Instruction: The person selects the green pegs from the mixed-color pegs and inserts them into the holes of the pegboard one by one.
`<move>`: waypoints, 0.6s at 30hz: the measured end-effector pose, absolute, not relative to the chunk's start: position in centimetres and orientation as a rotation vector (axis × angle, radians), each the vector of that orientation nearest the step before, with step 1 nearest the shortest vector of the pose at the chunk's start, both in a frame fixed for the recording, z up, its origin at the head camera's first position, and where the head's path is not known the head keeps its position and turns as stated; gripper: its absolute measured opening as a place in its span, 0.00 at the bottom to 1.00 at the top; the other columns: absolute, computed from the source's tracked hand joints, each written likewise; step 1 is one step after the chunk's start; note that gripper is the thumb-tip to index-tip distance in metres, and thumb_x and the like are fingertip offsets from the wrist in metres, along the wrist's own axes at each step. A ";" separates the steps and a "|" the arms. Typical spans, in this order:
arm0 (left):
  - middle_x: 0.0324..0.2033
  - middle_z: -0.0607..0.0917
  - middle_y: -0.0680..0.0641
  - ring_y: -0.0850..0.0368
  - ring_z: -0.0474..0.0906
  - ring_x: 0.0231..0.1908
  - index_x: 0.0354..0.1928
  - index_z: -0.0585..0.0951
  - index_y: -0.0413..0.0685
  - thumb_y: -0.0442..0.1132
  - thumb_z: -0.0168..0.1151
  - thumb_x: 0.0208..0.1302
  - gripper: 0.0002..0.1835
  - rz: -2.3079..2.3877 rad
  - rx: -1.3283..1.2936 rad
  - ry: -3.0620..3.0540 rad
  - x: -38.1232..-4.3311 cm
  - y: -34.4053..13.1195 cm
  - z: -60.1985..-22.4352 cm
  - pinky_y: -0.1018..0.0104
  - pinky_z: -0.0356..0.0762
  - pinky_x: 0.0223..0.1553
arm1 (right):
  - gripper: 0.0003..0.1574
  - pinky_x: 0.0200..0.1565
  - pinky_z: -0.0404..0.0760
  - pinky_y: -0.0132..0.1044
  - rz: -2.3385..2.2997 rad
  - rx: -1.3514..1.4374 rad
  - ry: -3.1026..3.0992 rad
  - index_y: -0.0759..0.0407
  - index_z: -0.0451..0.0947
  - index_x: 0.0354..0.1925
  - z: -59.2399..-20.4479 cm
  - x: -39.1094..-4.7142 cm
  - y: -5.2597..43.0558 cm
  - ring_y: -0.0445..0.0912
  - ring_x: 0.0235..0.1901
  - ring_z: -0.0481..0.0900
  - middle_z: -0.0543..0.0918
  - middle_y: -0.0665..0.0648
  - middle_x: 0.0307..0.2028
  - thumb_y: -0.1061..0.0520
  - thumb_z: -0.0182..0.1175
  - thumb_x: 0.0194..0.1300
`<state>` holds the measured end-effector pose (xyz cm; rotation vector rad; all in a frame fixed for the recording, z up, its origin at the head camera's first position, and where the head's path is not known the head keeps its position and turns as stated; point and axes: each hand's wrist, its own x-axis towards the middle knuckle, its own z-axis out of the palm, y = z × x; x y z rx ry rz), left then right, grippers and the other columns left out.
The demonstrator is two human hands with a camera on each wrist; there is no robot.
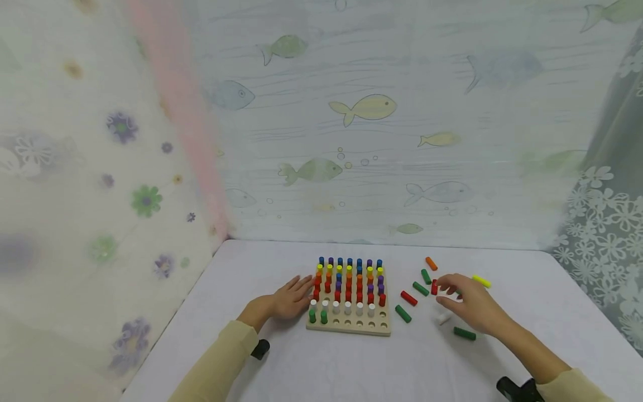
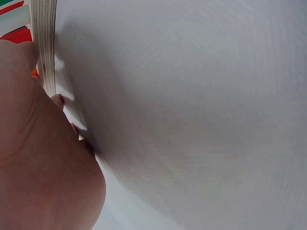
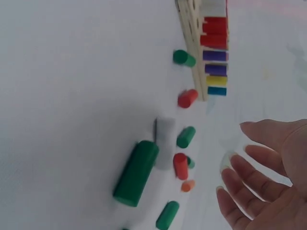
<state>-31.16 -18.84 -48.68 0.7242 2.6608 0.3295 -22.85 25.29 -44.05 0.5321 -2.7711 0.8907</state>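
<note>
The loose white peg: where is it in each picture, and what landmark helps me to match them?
Head: the loose white peg is at lower right, just below the right hand, beside a dark green peg.
Left wrist: not in this picture.
Right wrist: near the middle, blurred, at the dark green peg's upper end.
Shared landmark: the wooden pegboard, below centre in head, top left in left wrist, top, right of centre, in right wrist.

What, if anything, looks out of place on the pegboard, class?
One hole in the frontmost red row of the pegboard, second from the left in the head view, stands empty. It looks odd because red pegs stand on either side.
</note>
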 end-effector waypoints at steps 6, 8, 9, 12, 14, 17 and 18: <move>0.81 0.49 0.42 0.41 0.37 0.81 0.82 0.48 0.43 0.51 0.38 0.83 0.35 0.337 0.731 2.643 -30.7 -18.7 -47.8 0.45 0.39 0.79 | 0.24 0.45 0.84 0.54 0.861 0.461 -2.780 0.69 0.79 0.54 -44.6 -23.0 26.6 0.57 0.45 0.82 0.84 0.63 0.48 0.61 0.72 0.63; 0.81 0.49 0.43 0.41 0.37 0.81 0.82 0.49 0.43 0.51 0.38 0.83 0.34 0.331 0.726 2.639 -30.6 -18.7 -47.5 0.45 0.39 0.79 | 0.24 0.44 0.84 0.55 0.848 0.449 -2.779 0.70 0.78 0.55 -44.8 -23.2 27.1 0.59 0.45 0.82 0.83 0.66 0.48 0.61 0.71 0.63; 0.82 0.49 0.43 0.42 0.37 0.81 0.82 0.49 0.44 0.51 0.39 0.83 0.34 0.329 0.722 2.640 -30.6 -18.6 -47.4 0.45 0.40 0.79 | 0.25 0.44 0.83 0.56 0.848 0.442 -2.779 0.71 0.78 0.55 -44.9 -23.3 27.4 0.60 0.45 0.82 0.82 0.67 0.49 0.62 0.71 0.63; 0.82 0.49 0.46 0.43 0.38 0.81 0.82 0.49 0.46 0.51 0.40 0.83 0.34 0.320 0.702 2.644 -30.6 -18.6 -47.3 0.47 0.41 0.79 | 0.27 0.45 0.83 0.58 0.838 0.403 -2.789 0.73 0.76 0.57 -45.2 -23.8 28.1 0.63 0.46 0.81 0.81 0.70 0.50 0.62 0.70 0.64; 0.82 0.50 0.46 0.44 0.38 0.81 0.82 0.50 0.47 0.52 0.40 0.83 0.34 0.319 0.696 2.649 -30.7 -18.6 -47.2 0.47 0.43 0.79 | 0.29 0.45 0.83 0.60 0.841 0.368 -2.806 0.74 0.74 0.58 -45.4 -24.1 28.6 0.65 0.47 0.80 0.80 0.73 0.50 0.62 0.70 0.64; 0.82 0.50 0.47 0.44 0.39 0.81 0.82 0.50 0.47 0.52 0.39 0.83 0.34 0.301 0.700 2.652 -30.8 -18.6 -47.4 0.48 0.43 0.79 | 0.31 0.45 0.83 0.60 0.856 0.304 -2.839 0.75 0.72 0.60 -45.8 -24.5 29.2 0.66 0.48 0.79 0.79 0.74 0.51 0.61 0.69 0.65; 0.82 0.50 0.46 0.44 0.39 0.81 0.82 0.50 0.47 0.52 0.39 0.83 0.34 0.299 0.702 2.653 -30.8 -18.6 -47.5 0.48 0.43 0.79 | 0.31 0.45 0.83 0.60 0.864 0.283 -2.850 0.75 0.71 0.61 -45.9 -24.6 29.3 0.67 0.48 0.79 0.78 0.75 0.51 0.60 0.69 0.65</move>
